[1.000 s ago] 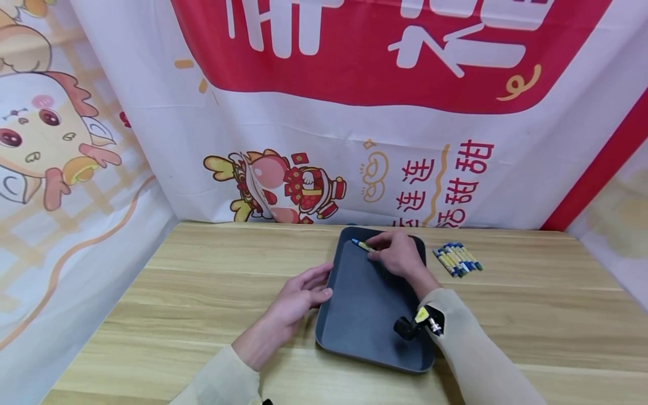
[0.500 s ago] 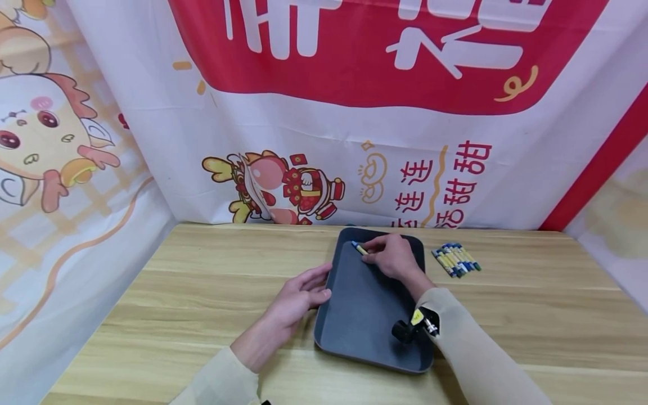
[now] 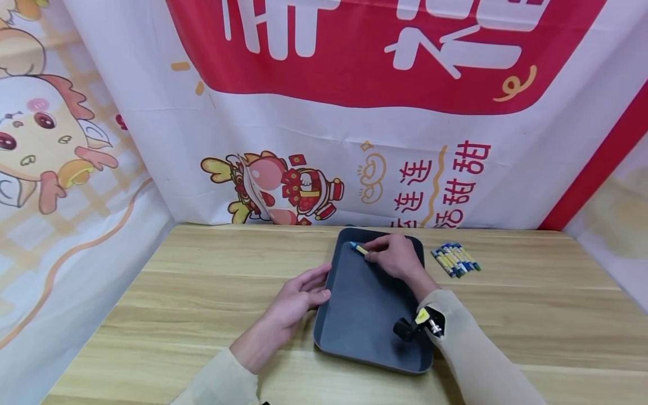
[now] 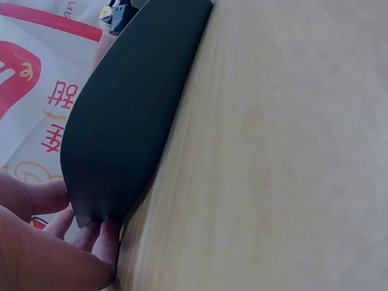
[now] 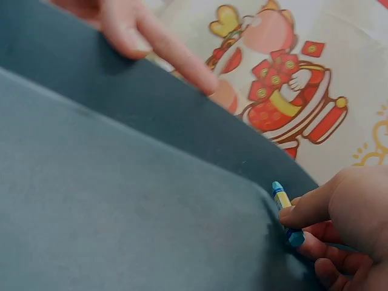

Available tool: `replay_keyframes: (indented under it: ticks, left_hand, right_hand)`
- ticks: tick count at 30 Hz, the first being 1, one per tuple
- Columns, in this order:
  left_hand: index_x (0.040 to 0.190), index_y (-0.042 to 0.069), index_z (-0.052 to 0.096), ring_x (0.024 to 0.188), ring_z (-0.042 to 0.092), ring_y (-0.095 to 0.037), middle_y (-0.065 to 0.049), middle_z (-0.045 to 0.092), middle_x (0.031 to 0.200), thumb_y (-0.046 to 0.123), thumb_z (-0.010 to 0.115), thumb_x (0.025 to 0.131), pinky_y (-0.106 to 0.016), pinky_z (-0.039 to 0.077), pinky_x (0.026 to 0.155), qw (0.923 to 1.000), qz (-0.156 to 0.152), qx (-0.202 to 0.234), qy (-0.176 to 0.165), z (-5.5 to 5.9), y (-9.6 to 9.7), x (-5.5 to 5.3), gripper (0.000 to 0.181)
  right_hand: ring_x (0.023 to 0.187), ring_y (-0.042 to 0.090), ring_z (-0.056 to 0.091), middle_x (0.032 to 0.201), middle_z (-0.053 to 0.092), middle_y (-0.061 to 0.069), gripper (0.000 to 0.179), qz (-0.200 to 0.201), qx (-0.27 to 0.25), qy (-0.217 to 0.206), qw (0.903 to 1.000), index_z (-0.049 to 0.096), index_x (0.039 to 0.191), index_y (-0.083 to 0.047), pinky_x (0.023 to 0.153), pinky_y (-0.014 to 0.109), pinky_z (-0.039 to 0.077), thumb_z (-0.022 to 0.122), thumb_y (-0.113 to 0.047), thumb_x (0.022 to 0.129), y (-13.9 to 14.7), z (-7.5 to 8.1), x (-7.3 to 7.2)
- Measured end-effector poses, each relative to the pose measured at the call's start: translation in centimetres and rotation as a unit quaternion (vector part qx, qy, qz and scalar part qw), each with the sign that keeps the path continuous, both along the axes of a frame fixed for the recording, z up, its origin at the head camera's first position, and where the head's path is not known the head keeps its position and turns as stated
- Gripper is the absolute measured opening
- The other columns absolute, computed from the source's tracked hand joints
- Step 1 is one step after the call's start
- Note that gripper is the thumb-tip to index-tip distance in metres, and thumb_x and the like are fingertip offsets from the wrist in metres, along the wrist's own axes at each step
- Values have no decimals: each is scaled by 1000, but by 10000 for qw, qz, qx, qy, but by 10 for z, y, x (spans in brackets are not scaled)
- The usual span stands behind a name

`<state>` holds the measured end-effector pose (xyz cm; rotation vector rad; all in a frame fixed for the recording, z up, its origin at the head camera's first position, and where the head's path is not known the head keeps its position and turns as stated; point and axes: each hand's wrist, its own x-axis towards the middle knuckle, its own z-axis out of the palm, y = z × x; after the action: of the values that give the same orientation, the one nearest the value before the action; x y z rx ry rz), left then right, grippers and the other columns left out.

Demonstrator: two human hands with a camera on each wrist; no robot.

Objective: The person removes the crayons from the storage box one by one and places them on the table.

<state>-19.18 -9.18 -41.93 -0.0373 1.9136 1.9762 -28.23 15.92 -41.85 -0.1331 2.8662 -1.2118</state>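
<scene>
A dark grey tray (image 3: pixel 364 326) lies on the wooden table. At its left side, my left hand (image 3: pixel 295 301) holds the rim, thumb over the edge and the other fingers along the outside; the left wrist view has this hand (image 4: pixel 54 248) against the tray's outer wall (image 4: pixel 133 103). Near the tray's far end, my right hand (image 3: pixel 397 256) pinches a blue crayon (image 3: pixel 359 248) with a yellow wrapper. Seen from the right wrist, the crayon (image 5: pixel 280 197) is between thumb and fingers, close to the tray's inner corner. Whether it touches the tray floor I cannot tell.
Several crayons (image 3: pixel 455 260) with yellow wrappers lie side by side on the table (image 3: pixel 531 309), right of the tray. A printed cloth (image 3: pixel 304 129) hangs behind the table's far edge. A small black camera (image 3: pixel 405 329) on the right wrist overhangs the tray.
The crayon in my right hand has tilted slightly, staying near the tray's far end. My left hand and the tray keep their places.
</scene>
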Motion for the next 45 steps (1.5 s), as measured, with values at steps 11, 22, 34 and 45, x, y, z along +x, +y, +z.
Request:
replay_keyframes:
  ticks: [11, 22, 34, 45]
  left_hand:
    - [157, 17, 53, 151, 49, -34, -14, 54, 161, 6, 62, 104, -53, 41, 124, 10000, 15, -35, 45, -1, 0, 0, 56]
    - [158, 17, 52, 152, 48, -34, -15, 52, 163, 6, 63, 103, -52, 42, 124, 10000, 14, 19, 83, -1, -3, -2, 57]
    - [157, 17, 53, 150, 50, -34, -14, 54, 161, 5, 62, 104, -52, 42, 123, 10000, 2, 19, 42, -1, 0, -1, 56]
    - [157, 17, 53, 151, 49, -35, -16, 53, 162, 4, 62, 103, -54, 41, 124, 10000, 12, 44, 78, -1, -1, 0, 56]
  right_hand:
    - [104, 22, 67, 128, 77, 8, 23, -224, -586, 26, 9980, 82, 121, -21, 85, 32, 52, 75, -23, 99, 5, 8, 2]
    - [102, 23, 70, 120, 80, 11, 23, -93, -894, 498, 9947, 82, 121, -13, 85, 31, 52, 73, -16, 100, 7, 13, 5]
    - [106, 26, 66, 122, 78, 12, 23, -296, -954, 449, 9940, 81, 122, -13, 88, 33, 49, 70, -19, 102, 15, 16, 13]
    - [110, 29, 63, 128, 74, 13, 25, -576, -918, 339, 9935, 79, 125, -15, 93, 36, 49, 69, -22, 104, 33, 27, 20]
